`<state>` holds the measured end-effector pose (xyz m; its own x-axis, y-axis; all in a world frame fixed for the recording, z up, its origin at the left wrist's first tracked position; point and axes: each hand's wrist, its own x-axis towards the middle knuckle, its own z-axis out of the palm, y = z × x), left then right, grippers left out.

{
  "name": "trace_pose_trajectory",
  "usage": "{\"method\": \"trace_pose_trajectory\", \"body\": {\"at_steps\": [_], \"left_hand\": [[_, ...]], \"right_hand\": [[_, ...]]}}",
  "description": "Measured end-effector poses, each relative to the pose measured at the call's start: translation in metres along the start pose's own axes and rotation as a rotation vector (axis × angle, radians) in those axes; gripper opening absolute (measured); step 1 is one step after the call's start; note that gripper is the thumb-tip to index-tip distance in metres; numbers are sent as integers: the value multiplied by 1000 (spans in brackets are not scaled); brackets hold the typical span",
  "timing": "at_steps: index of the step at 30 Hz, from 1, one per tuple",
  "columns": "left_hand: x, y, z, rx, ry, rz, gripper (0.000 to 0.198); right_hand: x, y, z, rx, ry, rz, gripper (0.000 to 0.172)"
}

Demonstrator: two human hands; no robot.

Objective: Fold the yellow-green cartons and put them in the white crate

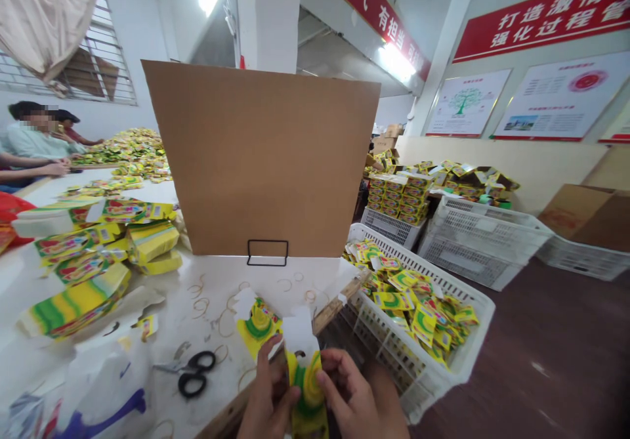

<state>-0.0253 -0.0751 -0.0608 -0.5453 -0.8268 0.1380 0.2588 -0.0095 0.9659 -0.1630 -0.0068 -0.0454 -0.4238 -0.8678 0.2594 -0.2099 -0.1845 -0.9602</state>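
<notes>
Between my two hands, at the bottom centre, is a yellow and green carton [309,386] with its white top flap standing up. My left hand [270,390] grips its left side with thumb and fingers. On the other side, my right hand [352,390] pinches the right edge of the same carton. Another yellow carton [258,324] with a white flap lies on the white table [207,281], just beyond my left hand. Black-handled scissors [189,370] rest on the table to the left, among scattered rubber bands [201,306].
A large cardboard sheet [270,163] stands upright behind a black wire stand [267,253]. Cartons in stacks [83,294] and a plastic bag [105,380] are left. Right of the table's wooden edge [339,301], a white crate [472,354] holds small packs. People [34,140] sit far left.
</notes>
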Motion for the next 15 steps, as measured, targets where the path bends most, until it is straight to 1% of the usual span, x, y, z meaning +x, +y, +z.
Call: {"method": "trace_pose_trajectory", "body": {"at_steps": [2,4,5,7,10,11,13,15], "left_hand": [[0,3,0,-22,-42,6,75],[1,8,-1,-43,-88,4,63],[1,10,-1,-62,-118,-7,58],[0,12,-2,-108,-185,-54,53],[-1,9,-3,-146,-258,-125,56],[-2,8,-3,-148,-270,-133,57],[-2,5,-2,-136,-285,-126,54],[-2,3,0,-136,-297,-109,50]], "right_hand": [[-1,-5,-1,44,-10,-18,35],[-2,-13,-3,38,-69,-30,43],[-2,-18,-5,19,-109,-25,43],[-2,-28,-11,-37,-153,-11,38],[-1,-40,-19,-126,-164,6,21],[-1,-43,-21,-149,-168,10,19],[-1,-46,-23,-197,-171,27,19],[-2,-47,-22,-231,-135,30,18]]}}
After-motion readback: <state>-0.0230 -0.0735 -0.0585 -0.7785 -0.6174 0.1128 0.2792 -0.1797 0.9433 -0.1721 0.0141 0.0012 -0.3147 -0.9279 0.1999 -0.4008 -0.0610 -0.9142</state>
